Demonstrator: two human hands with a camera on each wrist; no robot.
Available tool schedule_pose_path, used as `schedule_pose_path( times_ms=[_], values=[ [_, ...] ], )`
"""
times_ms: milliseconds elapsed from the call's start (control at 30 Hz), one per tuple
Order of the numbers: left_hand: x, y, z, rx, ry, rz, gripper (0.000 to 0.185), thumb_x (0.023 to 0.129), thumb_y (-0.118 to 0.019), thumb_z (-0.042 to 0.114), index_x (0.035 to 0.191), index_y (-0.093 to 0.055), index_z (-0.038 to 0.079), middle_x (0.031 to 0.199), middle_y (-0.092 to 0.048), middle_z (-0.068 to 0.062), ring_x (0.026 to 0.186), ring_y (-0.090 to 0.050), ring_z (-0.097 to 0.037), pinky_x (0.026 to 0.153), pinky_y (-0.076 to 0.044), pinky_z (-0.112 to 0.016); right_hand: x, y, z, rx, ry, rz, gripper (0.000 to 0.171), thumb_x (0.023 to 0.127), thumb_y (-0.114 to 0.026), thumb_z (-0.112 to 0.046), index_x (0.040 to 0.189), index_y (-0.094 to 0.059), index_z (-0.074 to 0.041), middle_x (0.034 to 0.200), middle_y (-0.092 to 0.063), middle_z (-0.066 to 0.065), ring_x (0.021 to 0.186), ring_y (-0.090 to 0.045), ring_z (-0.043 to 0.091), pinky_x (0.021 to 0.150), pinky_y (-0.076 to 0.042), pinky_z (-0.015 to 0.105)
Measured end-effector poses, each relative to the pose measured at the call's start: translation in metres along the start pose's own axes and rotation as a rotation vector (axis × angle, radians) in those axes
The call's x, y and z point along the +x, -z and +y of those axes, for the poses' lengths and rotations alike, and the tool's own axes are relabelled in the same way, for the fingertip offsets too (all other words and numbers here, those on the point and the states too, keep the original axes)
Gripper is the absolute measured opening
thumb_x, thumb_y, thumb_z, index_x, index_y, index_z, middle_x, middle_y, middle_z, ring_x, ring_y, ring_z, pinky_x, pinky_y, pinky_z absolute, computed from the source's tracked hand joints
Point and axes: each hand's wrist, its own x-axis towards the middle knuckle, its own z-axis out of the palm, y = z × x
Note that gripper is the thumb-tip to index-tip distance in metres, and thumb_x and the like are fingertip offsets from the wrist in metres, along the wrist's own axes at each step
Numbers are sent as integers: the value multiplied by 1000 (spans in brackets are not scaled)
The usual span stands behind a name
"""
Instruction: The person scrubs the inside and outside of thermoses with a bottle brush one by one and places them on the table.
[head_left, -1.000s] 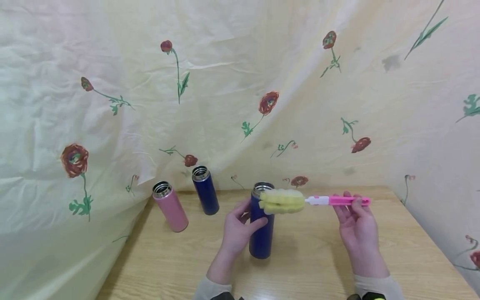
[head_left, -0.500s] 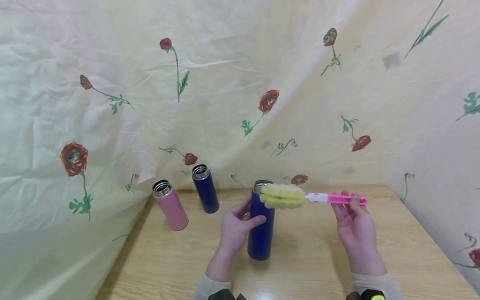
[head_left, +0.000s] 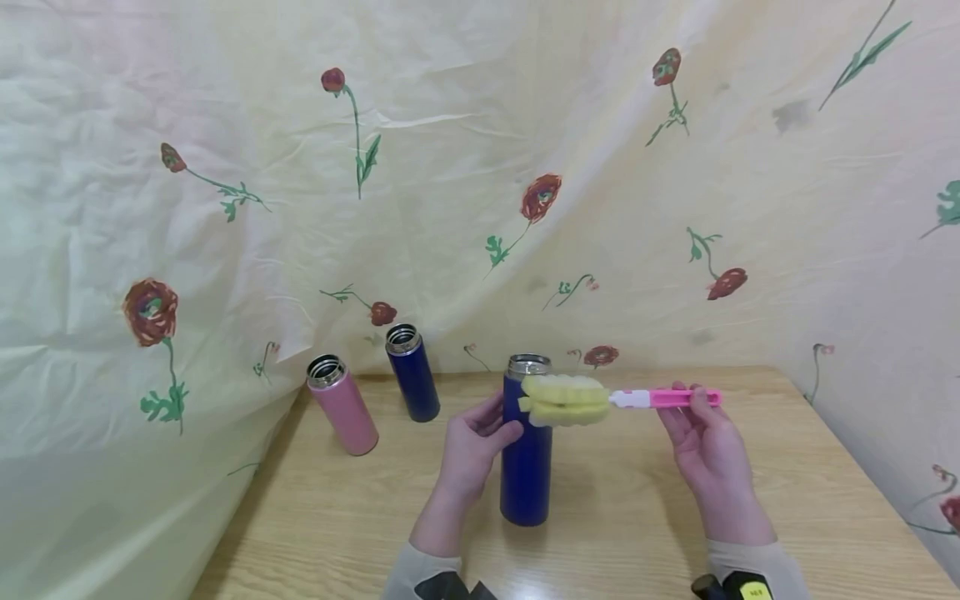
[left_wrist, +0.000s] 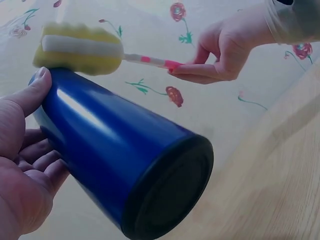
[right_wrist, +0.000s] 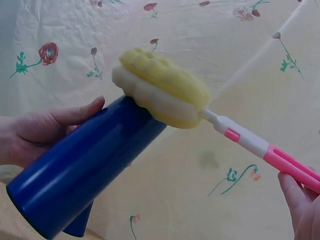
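Observation:
My left hand (head_left: 468,450) grips a tall blue flask (head_left: 527,475) around its upper side. The flask has a steel neck and an uncovered mouth; its dark base (left_wrist: 172,192) shows in the left wrist view, held off the table. Between thumb and fingers, my right hand (head_left: 711,454) pinches the pink handle of a bottle brush (head_left: 566,402). Its yellow and white sponge head lies across the outside of the flask just below the neck, and appears to touch it. In the right wrist view the sponge (right_wrist: 162,92) covers the flask's upper end.
A pink flask (head_left: 345,408) and a shorter blue flask (head_left: 414,375) stand uncapped at the back left of the wooden table (head_left: 615,517). Behind and along both sides hangs a pale cloth (head_left: 450,167) printed with red flowers.
The brush has risen slightly, then come down again against the flask, and its sponge looks turned. My right hand has shifted a little left. The standing flasks have stayed put.

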Motion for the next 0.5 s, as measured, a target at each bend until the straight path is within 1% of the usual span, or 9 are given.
schedule_pose_path(
  times_ms=[100, 233, 333, 500],
  values=[
    [1, 1, 0, -21, -2, 15, 64, 94, -84, 11, 146, -56, -11, 137, -68, -25, 122, -70, -23, 107, -56, -35, 3, 1, 2, -51, 14, -50, 8, 113, -51, -8, 117, -55, -4, 110, -66, 12, 106, -76, 28, 104, -57, 38],
    [3, 4, -1, -63, -6, 35, 60, 96, -81, 10, 146, -56, -11, 135, -69, -24, 117, -72, -17, 105, -56, -34, 6, 4, 4, -158, 28, -125, 12, 114, -47, -9, 112, -58, -2, 108, -70, 13, 105, -76, 26, 101, -58, 38],
    [4, 5, -1, -68, -8, 51, 59, 97, -79, 9, 146, -55, -12, 136, -69, -25, 116, -72, -17, 105, -56, -33, 7, 6, 4, -240, 36, -154, 13, 114, -47, -10, 113, -58, -2, 108, -71, 12, 105, -77, 26, 98, -60, 38],
    [6, 4, -1, -71, -8, 98, 59, 98, -77, 9, 147, -54, -12, 139, -67, -27, 120, -70, -23, 106, -56, -35, 8, 7, 2, -414, 56, -170, 12, 114, -48, -10, 113, -59, -5, 107, -71, 9, 102, -78, 26, 93, -62, 36]
  ],
)
